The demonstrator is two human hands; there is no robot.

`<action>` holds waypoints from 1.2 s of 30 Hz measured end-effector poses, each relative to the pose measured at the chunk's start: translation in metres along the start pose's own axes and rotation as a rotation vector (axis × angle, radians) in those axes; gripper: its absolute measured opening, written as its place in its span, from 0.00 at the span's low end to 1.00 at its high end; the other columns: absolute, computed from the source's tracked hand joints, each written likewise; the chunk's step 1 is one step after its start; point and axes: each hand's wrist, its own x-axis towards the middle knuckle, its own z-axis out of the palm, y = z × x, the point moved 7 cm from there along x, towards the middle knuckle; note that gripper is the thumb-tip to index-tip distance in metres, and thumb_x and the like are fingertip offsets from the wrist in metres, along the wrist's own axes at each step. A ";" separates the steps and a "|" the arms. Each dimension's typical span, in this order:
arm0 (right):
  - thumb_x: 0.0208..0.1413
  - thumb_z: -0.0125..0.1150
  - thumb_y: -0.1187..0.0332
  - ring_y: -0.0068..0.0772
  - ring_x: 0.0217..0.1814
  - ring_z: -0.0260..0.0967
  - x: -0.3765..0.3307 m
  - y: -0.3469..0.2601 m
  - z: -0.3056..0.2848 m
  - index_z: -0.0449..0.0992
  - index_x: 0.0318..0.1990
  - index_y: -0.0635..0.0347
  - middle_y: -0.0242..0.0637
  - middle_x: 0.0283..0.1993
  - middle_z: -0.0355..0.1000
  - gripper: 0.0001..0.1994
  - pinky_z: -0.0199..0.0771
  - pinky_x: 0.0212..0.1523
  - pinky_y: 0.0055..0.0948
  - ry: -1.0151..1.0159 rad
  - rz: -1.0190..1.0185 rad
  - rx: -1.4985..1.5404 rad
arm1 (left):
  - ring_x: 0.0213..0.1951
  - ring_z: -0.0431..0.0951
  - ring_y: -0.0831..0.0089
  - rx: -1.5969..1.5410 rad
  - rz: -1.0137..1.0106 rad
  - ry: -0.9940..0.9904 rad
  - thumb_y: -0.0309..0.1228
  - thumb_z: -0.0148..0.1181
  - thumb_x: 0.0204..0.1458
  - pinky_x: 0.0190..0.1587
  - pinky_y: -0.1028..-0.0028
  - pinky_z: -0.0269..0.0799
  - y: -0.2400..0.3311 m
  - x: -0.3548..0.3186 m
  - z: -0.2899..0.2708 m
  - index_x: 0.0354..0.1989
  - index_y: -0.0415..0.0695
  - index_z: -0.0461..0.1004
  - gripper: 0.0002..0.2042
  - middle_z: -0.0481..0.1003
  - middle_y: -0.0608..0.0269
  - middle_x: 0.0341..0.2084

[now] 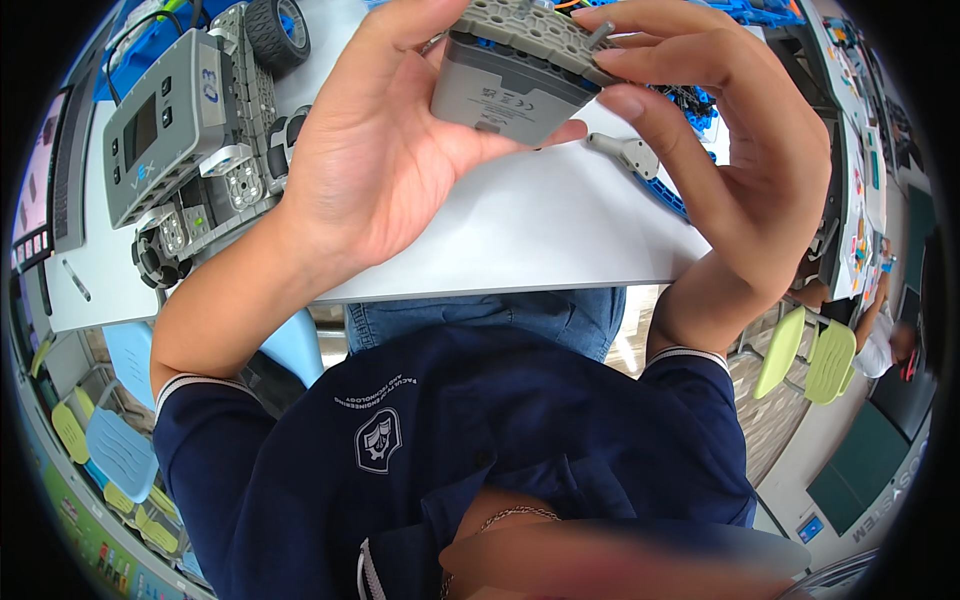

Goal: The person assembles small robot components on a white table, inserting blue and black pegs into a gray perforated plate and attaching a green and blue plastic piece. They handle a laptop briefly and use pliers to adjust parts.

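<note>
Up at the top middle, my left hand (365, 170) is closed around a grey box-shaped module (510, 95). A grey perforated plastic plate (545, 40) is joined along the module's upper side. My right hand (745, 150) grips the right end of this plate, thumb below and fingers above. A short grey pin (600, 35) sticks up from the plate beside the right fingertips. The upper part of the assembly runs out of view. Below it, a light-grey piece with a blue curved part (640, 165) lies on the white table (510, 230).
At the left stands a wheeled robot with a grey controller (165, 130) and cables. Blue plastic parts (695, 105) lie behind my right hand. A pen (76, 280) rests near a laptop (45, 190). Chairs (120, 450) stand around, and another person (880, 335) is at far right.
</note>
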 end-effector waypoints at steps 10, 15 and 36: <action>0.31 0.86 0.70 0.42 0.50 0.80 0.000 0.009 0.003 0.81 0.33 0.66 0.54 0.44 0.81 0.21 0.80 0.53 0.39 0.093 0.016 0.490 | 0.67 0.66 0.44 -0.404 0.036 -0.160 0.56 0.58 0.54 0.71 0.34 0.56 0.005 -0.004 -0.007 0.64 0.49 0.65 0.33 0.68 0.47 0.63; 0.34 0.86 0.73 0.41 0.54 0.79 -0.005 0.018 0.019 0.77 0.49 0.71 0.51 0.49 0.79 0.31 0.78 0.59 0.40 0.117 0.111 0.692 | 0.67 0.65 0.40 -0.371 0.061 -0.148 0.56 0.60 0.51 0.71 0.33 0.53 0.006 -0.003 -0.013 0.61 0.50 0.69 0.32 0.68 0.46 0.64; 0.40 0.78 0.82 0.38 0.52 0.80 -0.001 0.013 0.015 0.78 0.54 0.77 0.55 0.51 0.80 0.28 0.82 0.54 0.30 0.124 -0.123 0.424 | 0.72 0.58 0.48 -0.496 -0.051 -0.217 0.58 0.50 0.60 0.74 0.46 0.52 0.011 -0.008 0.000 0.73 0.38 0.53 0.41 0.60 0.47 0.70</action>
